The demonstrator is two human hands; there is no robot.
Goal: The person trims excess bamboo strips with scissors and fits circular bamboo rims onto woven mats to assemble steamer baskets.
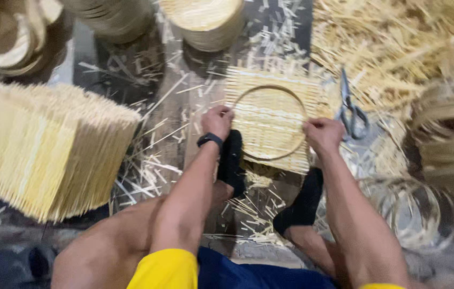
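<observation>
Nearest, black-socked feet (232,160) pin the woven bamboo mat (269,118) on the floor. The left hand (217,121) and right hand (322,134) curl their fingers closed on the bamboo hoop (269,122), pressing it onto the mat, seemingly the fitting step. Scissors (351,109) lie just right; trimming would likely need them.
</observation>
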